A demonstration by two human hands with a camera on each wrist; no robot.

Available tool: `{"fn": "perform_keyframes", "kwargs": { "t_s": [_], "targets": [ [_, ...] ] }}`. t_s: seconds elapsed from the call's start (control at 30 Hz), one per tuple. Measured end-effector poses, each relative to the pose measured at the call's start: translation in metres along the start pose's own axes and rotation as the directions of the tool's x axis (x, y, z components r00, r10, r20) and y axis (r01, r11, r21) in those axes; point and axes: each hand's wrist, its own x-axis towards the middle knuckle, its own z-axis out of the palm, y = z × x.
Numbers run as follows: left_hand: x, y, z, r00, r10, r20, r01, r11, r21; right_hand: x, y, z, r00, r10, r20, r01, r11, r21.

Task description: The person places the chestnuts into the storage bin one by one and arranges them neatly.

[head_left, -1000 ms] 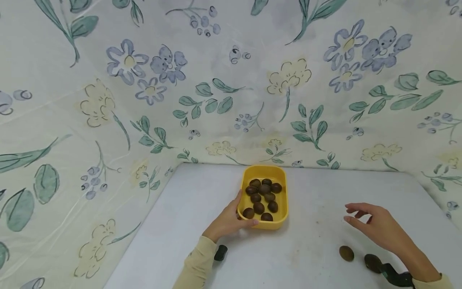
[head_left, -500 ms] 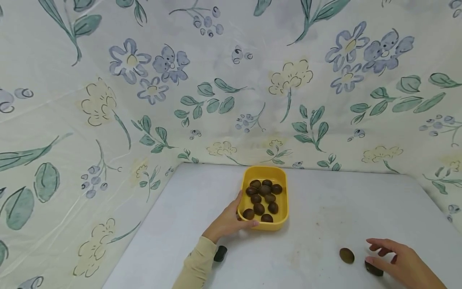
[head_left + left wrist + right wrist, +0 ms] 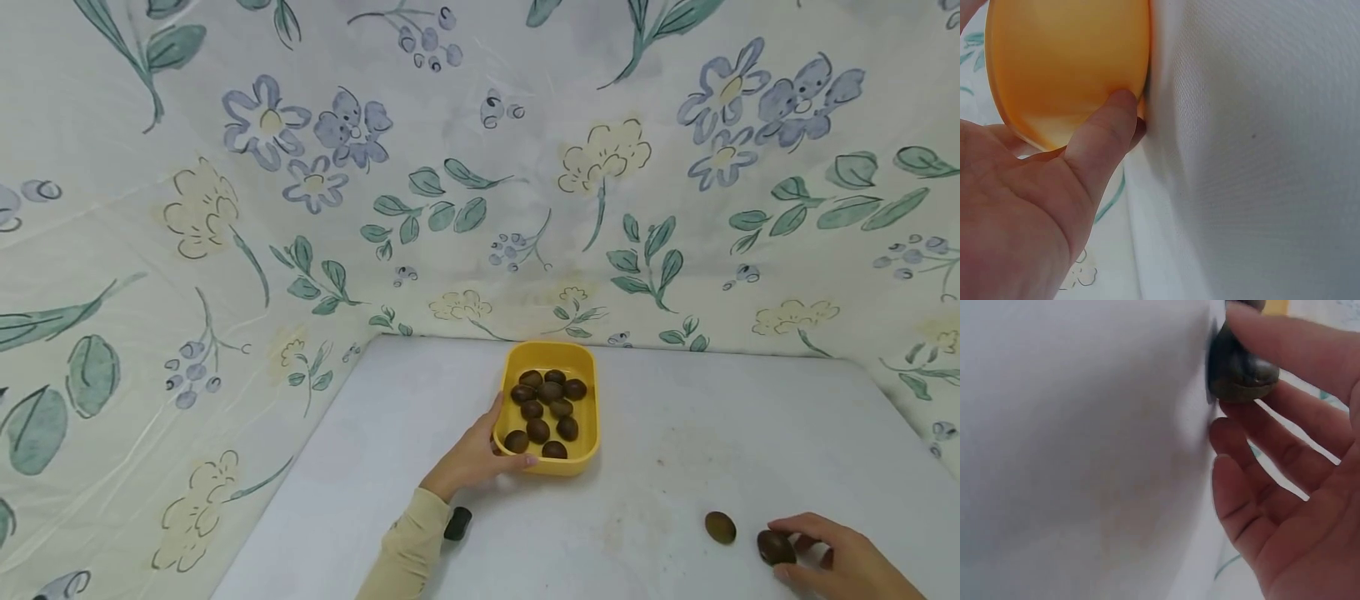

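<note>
In the head view my left hand [image 3: 472, 462] grips the near left corner of a yellow plastic box [image 3: 597, 417], thumb along its near side. The left wrist view shows that thumb [image 3: 1100, 140] pressed on the box wall. Inside the box lie several dark brown, rounded nuts that look like chestnuts [image 3: 537, 431]. At the lower right my right hand [image 3: 840, 560] pinches another chestnut [image 3: 776, 547] between thumb and fingers. Close up in the right wrist view, this chestnut [image 3: 1244, 378] is glossy dark with a duller olive-brown end, right at the tabletop.
One more olive-brown chestnut [image 3: 721, 527] lies on the white table [image 3: 637, 517], just left of the right hand. A small black block [image 3: 457, 524] shows beside the left sleeve [image 3: 408, 542]. Floral cloth [image 3: 480, 192] hangs behind the table and along its left.
My right hand has come down and to the right from above the table, and its fingers have closed on the chestnut. The left hand and the box have stayed in place.
</note>
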Motion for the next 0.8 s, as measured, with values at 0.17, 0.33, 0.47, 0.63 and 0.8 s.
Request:
{"fn": "perform_keyframes", "kwargs": {
  "t_s": [0.17,0.33,0.47,0.63,0.8],
  "targets": [
    [0.001,0.000,0.000,1.000,0.000,0.004,0.000,1.000,-0.007,0.001,-0.003,-0.001,0.998,-0.031,-0.046,0.031,0.999,-0.017],
    [0.001,0.000,0.000,1.000,-0.006,0.005,0.006,1.000,-0.014,0.003,-0.010,-0.008,0.996,-0.054,-0.068,0.054,0.998,0.009],
    [0.001,0.001,0.000,1.000,-0.015,0.003,0.015,1.000,-0.008,0.003,-0.022,-0.018,0.980,-0.137,-0.147,0.144,0.989,0.042],
    [-0.001,0.003,-0.002,1.000,-0.014,0.003,0.014,1.000,-0.012,0.005,-0.040,-0.022,0.872,-0.342,-0.352,0.377,0.925,0.036],
    [-0.001,0.004,-0.001,1.000,-0.009,0.010,0.009,1.000,-0.015,0.013,-0.062,-0.025,0.854,-0.366,-0.369,0.420,0.905,0.074]
  ]
}}
